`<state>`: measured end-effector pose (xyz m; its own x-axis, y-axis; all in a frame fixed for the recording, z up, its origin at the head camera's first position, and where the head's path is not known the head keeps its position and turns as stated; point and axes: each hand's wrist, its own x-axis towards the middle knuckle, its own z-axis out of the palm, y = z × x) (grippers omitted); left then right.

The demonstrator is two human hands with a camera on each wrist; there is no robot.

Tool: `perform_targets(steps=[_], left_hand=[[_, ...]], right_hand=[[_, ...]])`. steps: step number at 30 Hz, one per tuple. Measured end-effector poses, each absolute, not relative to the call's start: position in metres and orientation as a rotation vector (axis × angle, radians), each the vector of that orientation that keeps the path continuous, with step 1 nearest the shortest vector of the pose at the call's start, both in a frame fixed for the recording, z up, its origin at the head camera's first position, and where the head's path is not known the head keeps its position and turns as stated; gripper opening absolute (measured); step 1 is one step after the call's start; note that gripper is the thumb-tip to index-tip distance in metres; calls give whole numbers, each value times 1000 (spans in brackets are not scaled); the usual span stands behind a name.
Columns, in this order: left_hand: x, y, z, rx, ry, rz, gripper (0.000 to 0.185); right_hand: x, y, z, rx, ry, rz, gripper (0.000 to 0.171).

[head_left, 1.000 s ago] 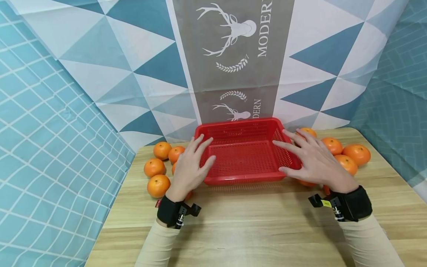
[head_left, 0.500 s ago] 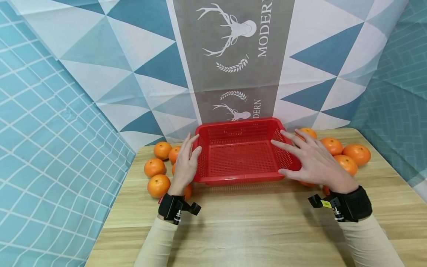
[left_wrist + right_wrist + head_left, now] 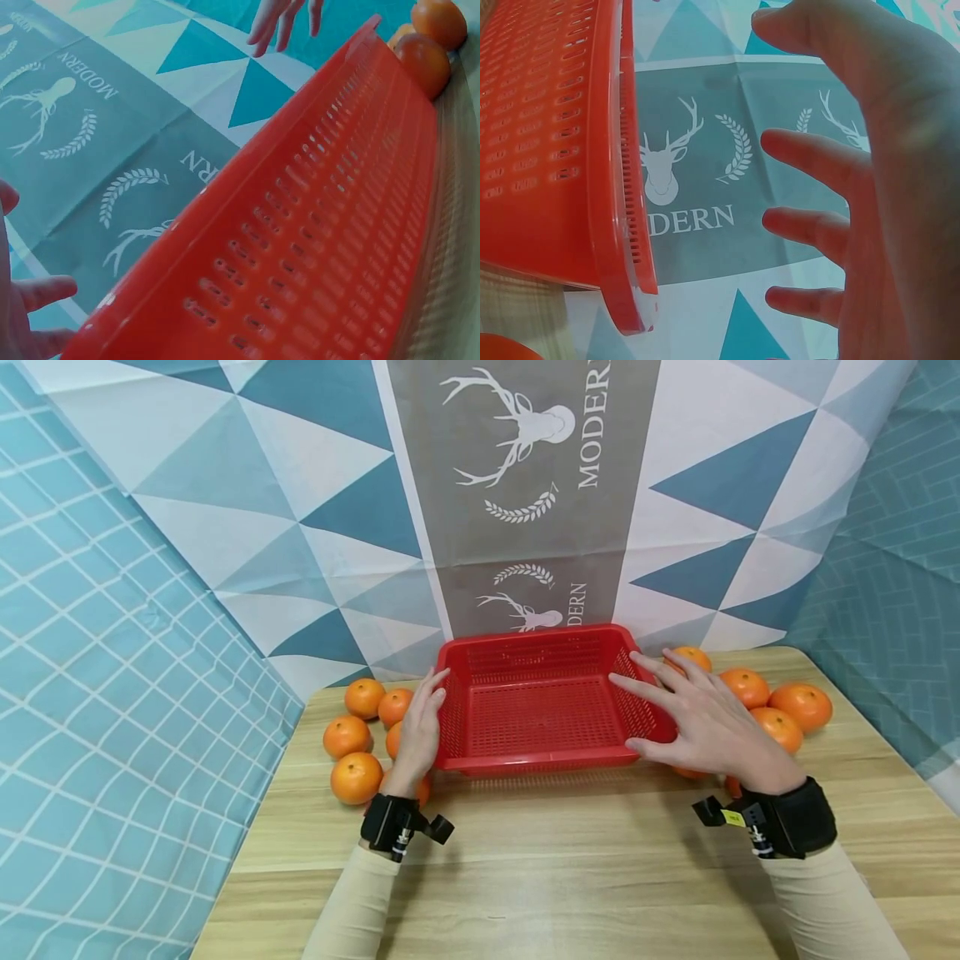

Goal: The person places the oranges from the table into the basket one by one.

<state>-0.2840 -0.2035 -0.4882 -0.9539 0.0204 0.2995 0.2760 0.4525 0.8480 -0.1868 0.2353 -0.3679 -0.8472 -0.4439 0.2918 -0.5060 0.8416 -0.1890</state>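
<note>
We flank the red basket point(image 3: 551, 706) mid-surface point(image 3: 570, 877): left hand point(image 3: 420, 727) flat, fingers straight along its left wall; right hand point(image 3: 705, 718) spread over the right rim. Oranges point(image 3: 356, 777) lie on both sides.

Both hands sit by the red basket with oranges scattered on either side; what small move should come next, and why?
Probably the right hand, open above the red basket's right rim, should shift to an orange just beside it and grip it; the basket holds nothing and the left hand lies against its left wall.

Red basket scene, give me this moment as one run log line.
left hand: flat against red basket left wall | right hand: open over right rim | basket: empty | oranges: both sides on table
</note>
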Motion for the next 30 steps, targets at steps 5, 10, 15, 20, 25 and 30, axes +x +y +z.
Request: perform_targets(steps=[5,10,15,20,25,30], left_hand=[[-297,-208,-507,-229,-2418,-1618,47],[-295,-208,-506,-205,-2376,-1813,51],[-291,-208,-505,-166,-2357,-1926,50],[-289,-208,-505,-137,-2380,-1877,49],[-289,-208,-505,-95,-2384,-1852,51],[-290,-208,-504,-78,-2399,-1820,58]], right_hand=[[-186,236,-367,738,-2776,380,89],[-186,237,-367,757,-2751,377,88],[-186,238,-367,760,-2745,377,88],[-186,238,-367,765,-2735,374,87],[-186,236,-365,748,-2761,387,87],[-187,237,-366,753,-2749,396,86]])
